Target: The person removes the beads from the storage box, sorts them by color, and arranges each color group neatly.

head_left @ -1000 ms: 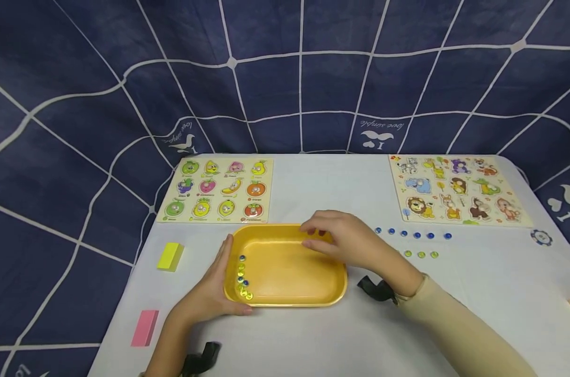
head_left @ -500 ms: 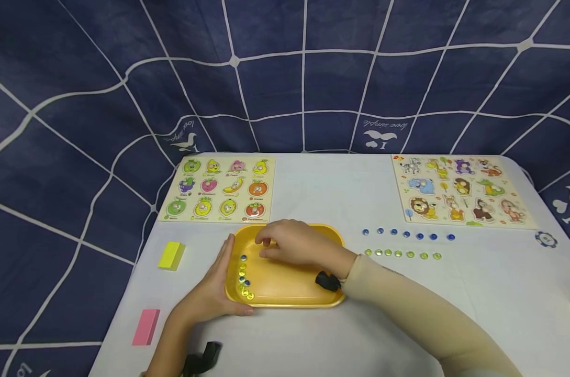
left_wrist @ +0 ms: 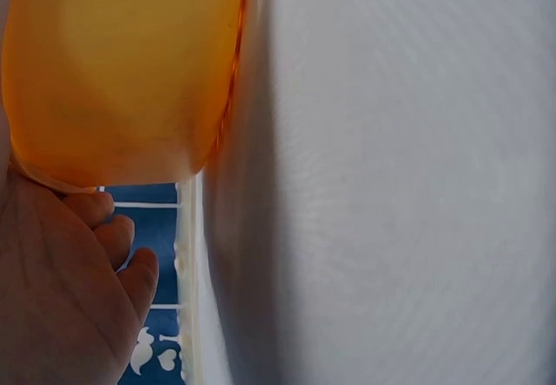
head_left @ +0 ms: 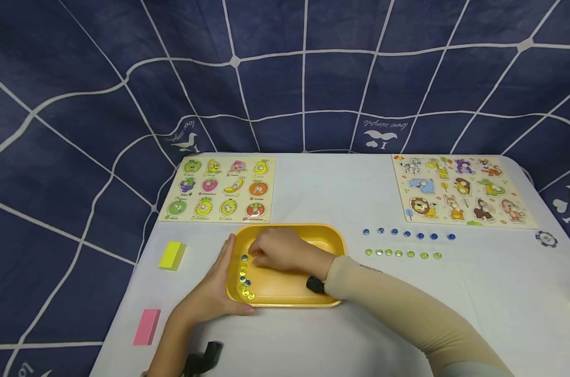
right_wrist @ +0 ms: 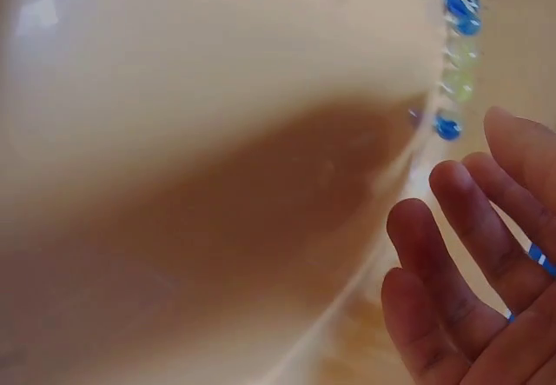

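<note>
In the head view, my left hand holds the left near corner of the yellow tray, thumb along its near side and fingers along its left side. The left wrist view shows this hand's palm against the tray's outer wall. Inside the tray, several blue and yellow-green glass beads lie in a line along the left end. My right hand hovers low over the tray, beside the blue bead at the line's far end. Its fingers are loosely bent, and nothing shows between them.
Right of the tray lie a row of blue beads and a row of green ones. Fruit and animal puzzle boards stand behind. Yellow and pink blocks lie left; a poker chip lies right.
My right hand has moved left across the tray, from its right end to the beads, and lower. Beads on the table formerly behind the arm now show. The left hand stays put.
</note>
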`<state>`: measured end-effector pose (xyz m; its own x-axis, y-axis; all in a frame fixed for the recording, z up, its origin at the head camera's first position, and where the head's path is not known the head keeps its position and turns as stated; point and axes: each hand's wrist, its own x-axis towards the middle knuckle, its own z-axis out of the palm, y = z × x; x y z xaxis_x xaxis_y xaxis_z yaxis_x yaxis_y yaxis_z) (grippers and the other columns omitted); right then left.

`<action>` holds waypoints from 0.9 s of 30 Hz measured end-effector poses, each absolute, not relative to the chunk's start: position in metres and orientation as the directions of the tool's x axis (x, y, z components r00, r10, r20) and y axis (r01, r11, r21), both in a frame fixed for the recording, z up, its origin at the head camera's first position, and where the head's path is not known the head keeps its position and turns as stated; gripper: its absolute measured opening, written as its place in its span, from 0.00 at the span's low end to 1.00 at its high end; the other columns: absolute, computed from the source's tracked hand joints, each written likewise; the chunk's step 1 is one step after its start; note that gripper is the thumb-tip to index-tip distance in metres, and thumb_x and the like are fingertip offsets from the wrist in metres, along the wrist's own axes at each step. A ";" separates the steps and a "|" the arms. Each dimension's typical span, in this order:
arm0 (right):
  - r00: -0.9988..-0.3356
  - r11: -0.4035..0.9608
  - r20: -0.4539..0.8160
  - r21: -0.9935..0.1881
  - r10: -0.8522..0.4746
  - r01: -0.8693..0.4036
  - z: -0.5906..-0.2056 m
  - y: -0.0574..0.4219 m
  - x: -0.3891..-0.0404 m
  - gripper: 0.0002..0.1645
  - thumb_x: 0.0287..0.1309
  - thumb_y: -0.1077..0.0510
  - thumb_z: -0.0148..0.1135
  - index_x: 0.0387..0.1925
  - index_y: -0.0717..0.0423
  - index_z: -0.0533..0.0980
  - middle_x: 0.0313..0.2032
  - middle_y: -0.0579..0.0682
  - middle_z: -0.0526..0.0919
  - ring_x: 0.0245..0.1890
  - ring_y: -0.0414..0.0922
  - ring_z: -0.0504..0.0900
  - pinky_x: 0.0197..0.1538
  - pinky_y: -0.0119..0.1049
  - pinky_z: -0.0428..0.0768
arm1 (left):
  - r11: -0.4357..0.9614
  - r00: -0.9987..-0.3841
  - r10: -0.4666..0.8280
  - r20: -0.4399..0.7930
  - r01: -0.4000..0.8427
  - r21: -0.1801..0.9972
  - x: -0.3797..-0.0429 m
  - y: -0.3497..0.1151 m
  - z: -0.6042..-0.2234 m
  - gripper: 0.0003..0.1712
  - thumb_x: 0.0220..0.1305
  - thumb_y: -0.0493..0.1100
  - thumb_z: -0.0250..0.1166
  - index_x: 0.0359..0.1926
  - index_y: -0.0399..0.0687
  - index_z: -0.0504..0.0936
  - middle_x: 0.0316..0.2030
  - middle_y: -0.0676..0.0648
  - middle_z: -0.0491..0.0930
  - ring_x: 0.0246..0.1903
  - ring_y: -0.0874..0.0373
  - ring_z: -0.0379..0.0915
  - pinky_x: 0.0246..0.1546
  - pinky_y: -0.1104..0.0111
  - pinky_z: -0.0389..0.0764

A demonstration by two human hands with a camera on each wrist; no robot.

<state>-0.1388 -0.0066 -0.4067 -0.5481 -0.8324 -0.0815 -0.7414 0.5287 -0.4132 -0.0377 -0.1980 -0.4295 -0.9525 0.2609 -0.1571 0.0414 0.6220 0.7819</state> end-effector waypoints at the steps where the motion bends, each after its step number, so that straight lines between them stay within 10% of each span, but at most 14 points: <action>1: -0.544 0.527 -0.081 -0.403 -0.835 -0.748 -0.408 -0.007 -0.138 0.06 0.57 0.47 0.63 0.34 0.42 0.82 0.20 0.37 0.71 0.24 0.35 0.69 0.28 0.27 0.67 | 0.623 -0.953 0.261 -0.156 0.043 0.781 -0.038 -0.198 -0.430 0.84 0.26 0.58 0.82 0.72 0.71 0.25 0.75 0.54 0.30 0.75 0.54 0.28 0.71 0.47 0.45; 27: -0.559 0.536 -0.036 -0.342 -0.828 -0.772 -0.421 -0.028 -0.136 0.10 0.60 0.47 0.60 0.38 0.44 0.83 0.34 0.37 0.84 0.34 0.35 0.80 0.38 0.31 0.78 | 0.620 -0.951 0.261 -0.164 0.036 0.783 -0.037 -0.198 -0.431 0.83 0.27 0.59 0.82 0.72 0.72 0.25 0.75 0.53 0.29 0.75 0.53 0.26 0.70 0.45 0.44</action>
